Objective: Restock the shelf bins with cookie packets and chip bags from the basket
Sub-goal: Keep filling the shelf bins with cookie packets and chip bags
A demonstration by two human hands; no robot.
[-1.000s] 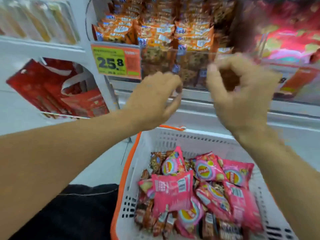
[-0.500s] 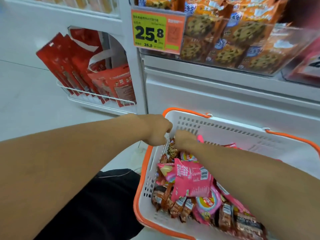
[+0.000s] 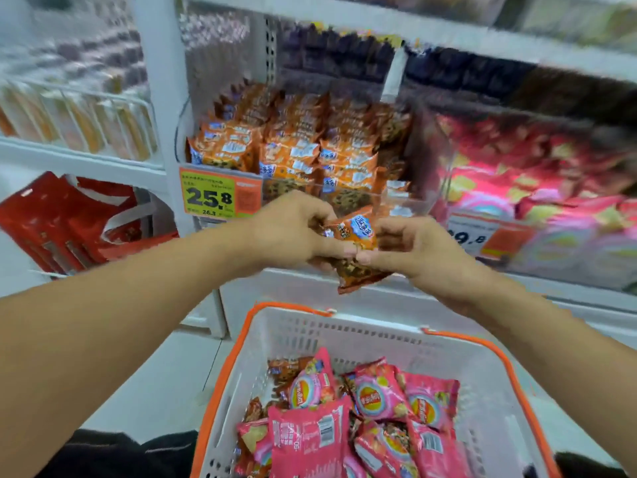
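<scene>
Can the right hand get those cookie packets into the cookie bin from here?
Probably yes: the right hand and left hand hold the cookie packets just before the cookie bin, whose open top looks unobstructed.

An orange cookie packet (image 3: 355,232) with a blue-and-white logo hangs tilted above the basket (image 3: 365,334), in front of the clear shelf bin (image 3: 296,157) stacked with matching orange packets. The white basket with orange rim holds pink chip bags (image 3: 375,391) piled loosely, with brown cookie packets (image 3: 282,372) at its left side. A neighbouring bin (image 3: 537,188) holds pink chip bags, blurred.
</scene>
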